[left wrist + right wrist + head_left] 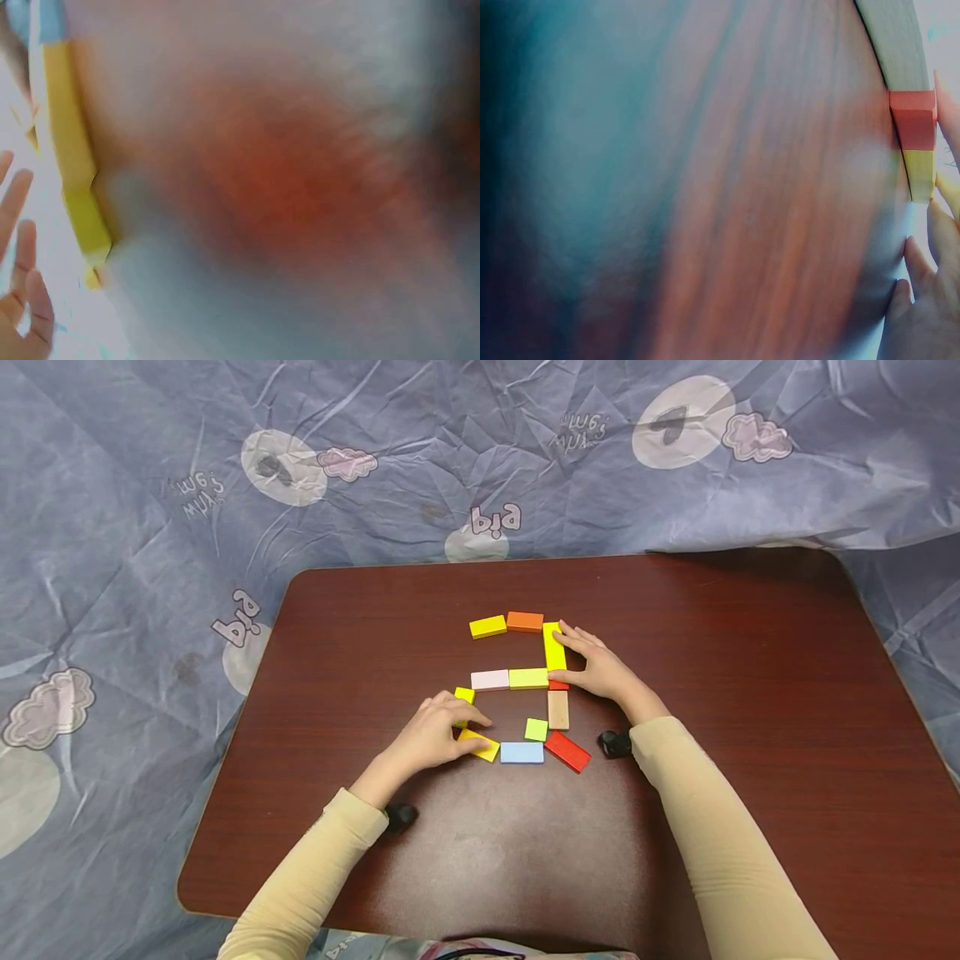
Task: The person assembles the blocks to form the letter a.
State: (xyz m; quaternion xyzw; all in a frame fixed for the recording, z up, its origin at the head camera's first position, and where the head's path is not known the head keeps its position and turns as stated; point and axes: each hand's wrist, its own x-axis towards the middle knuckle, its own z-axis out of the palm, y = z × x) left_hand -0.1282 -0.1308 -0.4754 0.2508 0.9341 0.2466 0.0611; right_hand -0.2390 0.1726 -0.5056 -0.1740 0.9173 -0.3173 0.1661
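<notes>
Wooden blocks lie on the table in an outline of bars. At the upper right my right hand (pixel 603 672) pinches a long yellow block (pixel 554 647), a fingertip at its far end and the thumb at its near end. A red block (pixel 558 686) is partly hidden by that thumb. My left hand (pixel 431 731) hovers at the lower left with fingers loosely spread, its thumb against an orange-yellow block (pixel 480 747). Under its fingers a lime-yellow block (pixel 465 695) is partly covered. The left wrist view shows the left fingers (pixel 26 244) apart.
A pink block (pixel 490 680) and a pale yellow block (pixel 528 678) form the middle bar. Orange (pixel 525 622) and yellow (pixel 487 627) blocks lie behind. Blue (pixel 522 752), green (pixel 536 729), natural wood (pixel 558 710) and red (pixel 567 751) blocks lie nearer. The brown table (pixel 360 635) meets a cloth (pixel 412 443).
</notes>
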